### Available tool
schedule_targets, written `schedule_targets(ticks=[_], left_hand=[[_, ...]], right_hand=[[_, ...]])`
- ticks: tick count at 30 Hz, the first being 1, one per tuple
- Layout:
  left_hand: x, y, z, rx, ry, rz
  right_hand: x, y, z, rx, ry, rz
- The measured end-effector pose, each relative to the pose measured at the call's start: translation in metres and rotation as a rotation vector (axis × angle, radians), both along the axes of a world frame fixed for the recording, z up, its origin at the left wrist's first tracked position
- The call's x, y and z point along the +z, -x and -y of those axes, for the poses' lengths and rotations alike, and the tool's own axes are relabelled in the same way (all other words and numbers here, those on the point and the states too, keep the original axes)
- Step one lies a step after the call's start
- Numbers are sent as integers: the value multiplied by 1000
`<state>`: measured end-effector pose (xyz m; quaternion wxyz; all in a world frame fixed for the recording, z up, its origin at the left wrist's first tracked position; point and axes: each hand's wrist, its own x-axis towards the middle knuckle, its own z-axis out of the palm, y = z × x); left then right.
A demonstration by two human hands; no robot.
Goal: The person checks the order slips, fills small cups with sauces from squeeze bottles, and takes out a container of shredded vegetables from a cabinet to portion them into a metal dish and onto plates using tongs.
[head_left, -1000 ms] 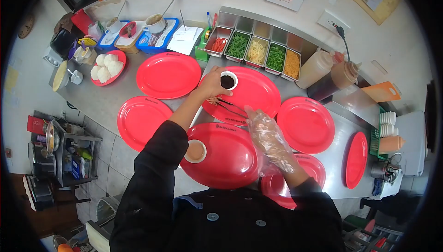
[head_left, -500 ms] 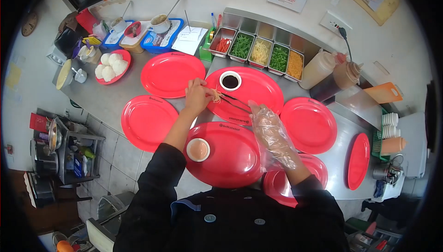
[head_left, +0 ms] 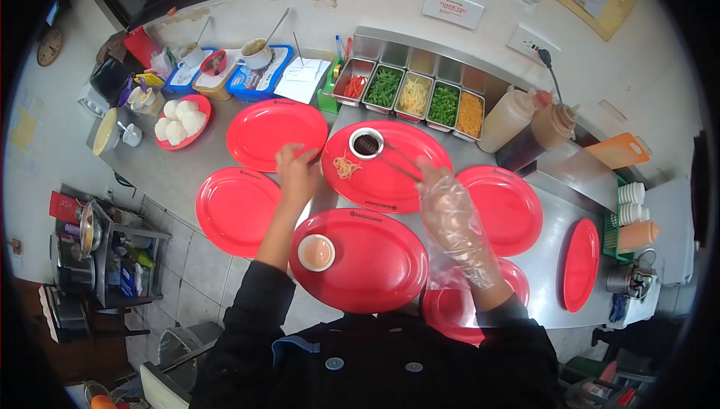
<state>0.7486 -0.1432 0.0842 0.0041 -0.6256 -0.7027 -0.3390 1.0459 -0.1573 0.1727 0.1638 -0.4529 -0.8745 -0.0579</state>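
My right hand, in a clear plastic glove, grips dark tongs. Their tips reach over a white cup of dark sauce on the red oval plate. A small heap of pale shreds lies on that same plate, left of the tongs and below the cup. My bare left hand hovers just left of the plate, its fingers apart with nothing seen in them. Closer to me, another red oval plate carries a white cup of pinkish sauce.
Metal bins hold red strips, green beans or leaves, pale shreds, chopped greens and orange bits. Several red plates surround the hands. Sauce bottles stand right; rice balls sit on a plate at left.
The pale shreds now lie loose on the plate. My left hand has drawn back leftward from them. The tongs' tips have shifted up to the dark sauce cup, and the view has moved slightly.
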Motion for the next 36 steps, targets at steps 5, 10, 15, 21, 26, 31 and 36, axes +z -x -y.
schedule_targets(ticks=[5,10,15,21,26,31,36], left_hand=[[19,10,59,57,10,102],[21,16,140,174,63,105],[3,57,260,424,71,94],[-198,130,487,816,513,511],[-295,88,651,1287,1738,1],[-290,141,776,678,847,447],[-347,259,760,972,830,576]], right_hand=[[-55,-14,-89,30,-381,-159],[-75,31,-182,-137,-61,127],[-6,51,-143,-170,247,-102],[82,137,-6,117,84,-189],[22,251,150,630,-144,-186],[-46,372,267,899,496,214],[-119,457,304,905,618,279]])
